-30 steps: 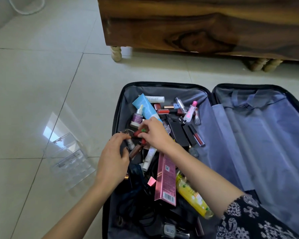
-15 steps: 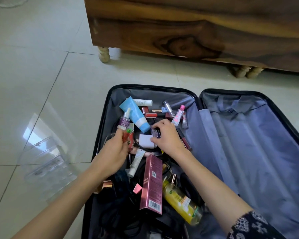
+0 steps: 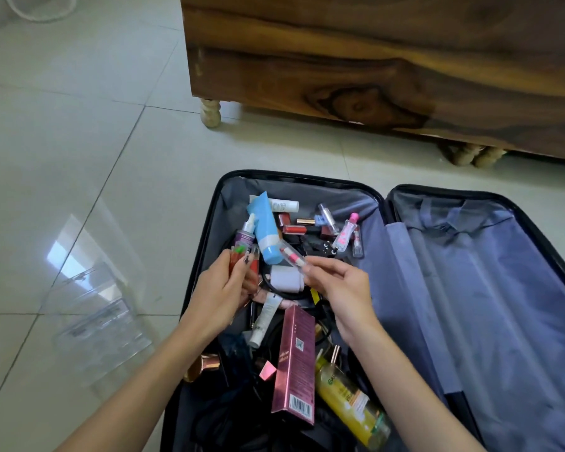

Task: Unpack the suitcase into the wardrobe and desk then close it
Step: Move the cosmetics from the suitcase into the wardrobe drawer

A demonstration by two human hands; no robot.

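A single head-worn wide-angle camera looks forward and steeply down over the open suitcase (image 3: 486, 305). It sits close, so the case fills the lower right of the frame and runs off the bottom edge. Both forearms enter from below, with the left hand (image 3: 222, 295) and right hand (image 3: 343, 291) near the centre. Tiled floor (image 3: 79, 158) spreads leftward, and a wooden cabinet (image 3: 372, 60) crosses the far, upper edge.
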